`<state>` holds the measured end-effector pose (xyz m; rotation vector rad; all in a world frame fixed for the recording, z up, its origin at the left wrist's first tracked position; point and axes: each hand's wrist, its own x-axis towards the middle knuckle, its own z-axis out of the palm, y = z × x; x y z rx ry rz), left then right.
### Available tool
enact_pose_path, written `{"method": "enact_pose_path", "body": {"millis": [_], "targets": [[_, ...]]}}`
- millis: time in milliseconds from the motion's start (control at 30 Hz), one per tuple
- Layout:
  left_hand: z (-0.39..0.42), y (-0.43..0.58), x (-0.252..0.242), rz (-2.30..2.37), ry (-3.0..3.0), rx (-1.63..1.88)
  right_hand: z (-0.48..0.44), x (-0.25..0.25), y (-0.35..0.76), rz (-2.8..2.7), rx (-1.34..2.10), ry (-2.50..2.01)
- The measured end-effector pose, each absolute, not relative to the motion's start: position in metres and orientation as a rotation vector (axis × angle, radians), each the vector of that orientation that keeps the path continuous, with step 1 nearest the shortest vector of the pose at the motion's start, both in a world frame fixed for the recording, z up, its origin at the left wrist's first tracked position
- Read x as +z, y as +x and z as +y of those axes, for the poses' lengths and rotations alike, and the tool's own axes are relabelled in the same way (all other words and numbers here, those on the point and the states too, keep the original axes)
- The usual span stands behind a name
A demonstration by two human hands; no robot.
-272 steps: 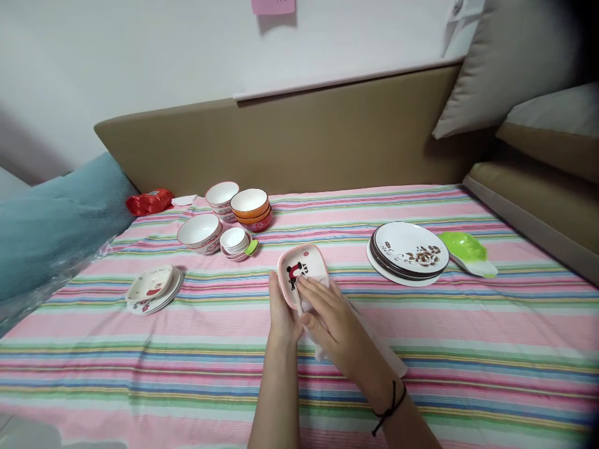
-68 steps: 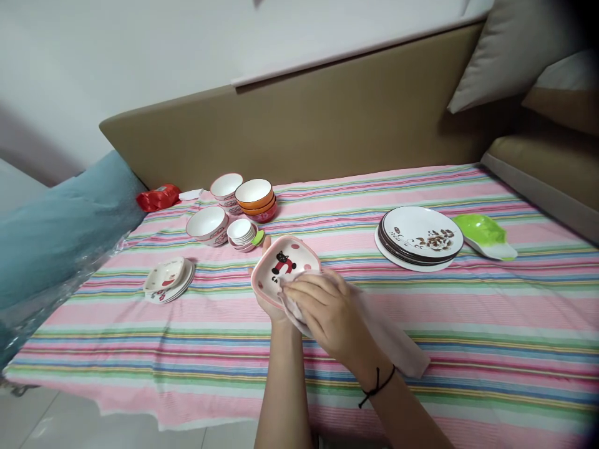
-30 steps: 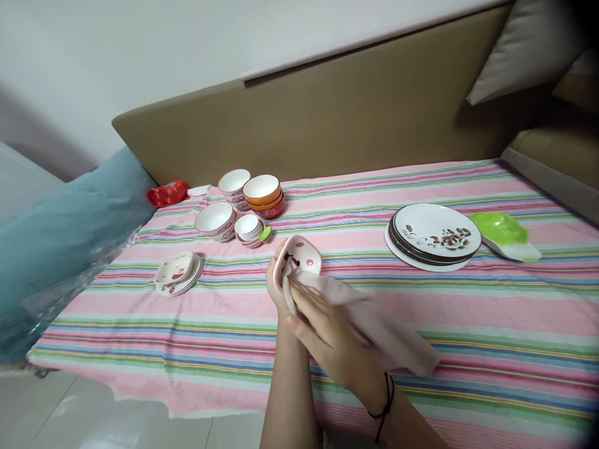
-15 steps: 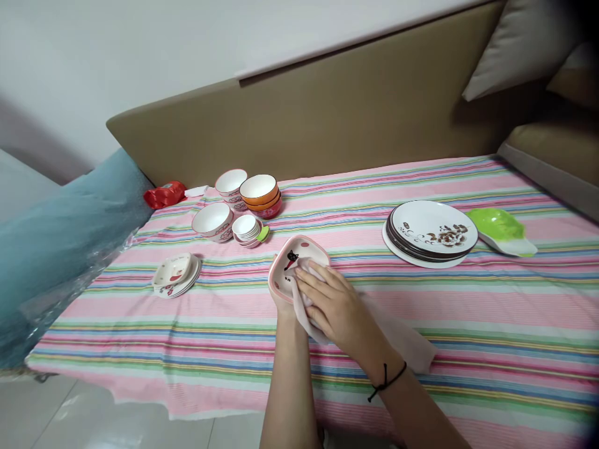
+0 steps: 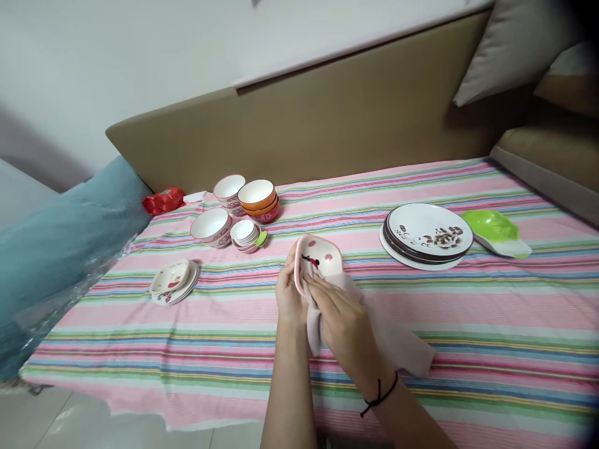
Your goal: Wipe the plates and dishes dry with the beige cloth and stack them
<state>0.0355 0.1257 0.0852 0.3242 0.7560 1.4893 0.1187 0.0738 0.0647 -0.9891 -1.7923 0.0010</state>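
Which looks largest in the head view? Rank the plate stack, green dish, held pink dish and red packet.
1. plate stack
2. green dish
3. pink dish, nearer the camera and partly under the cloth, so unsure
4. red packet

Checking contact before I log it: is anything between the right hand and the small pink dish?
Yes: the pale cloth lies between the right hand and the pink dish, pressed into it. The left hand grips the dish's rim bare.
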Motion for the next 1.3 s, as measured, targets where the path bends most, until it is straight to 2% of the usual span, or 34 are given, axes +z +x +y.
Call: {"method": "enact_pose_path", "body": {"millis": [200, 433, 900, 1167, 1300], "targets": [[0.127, 0.026, 0.087, 0.673, 0.269, 1.387, 0.074, 0.069, 0.13, -1.902, 0.167, -0.885], [0.13, 0.024, 0.086, 0.695, 0.292, 1.615, 0.066, 0.07, 0.11, -1.794, -0.029, -1.378], [0.131, 0.019, 0.08, 0.782, 0.427, 1.597, 0.078, 0.065, 0.123, -2.141, 0.196, -0.877], [0.124, 0.022, 0.092, 0.733, 0.406, 1.657, 0.075, 0.069, 0.124, -2.06, 0.123, -1.211], [0.125, 0.022, 0.09, 0.764, 0.425, 1.641, 0.075, 0.058, 0.118, -2.1, 0.111, -1.19]]}}
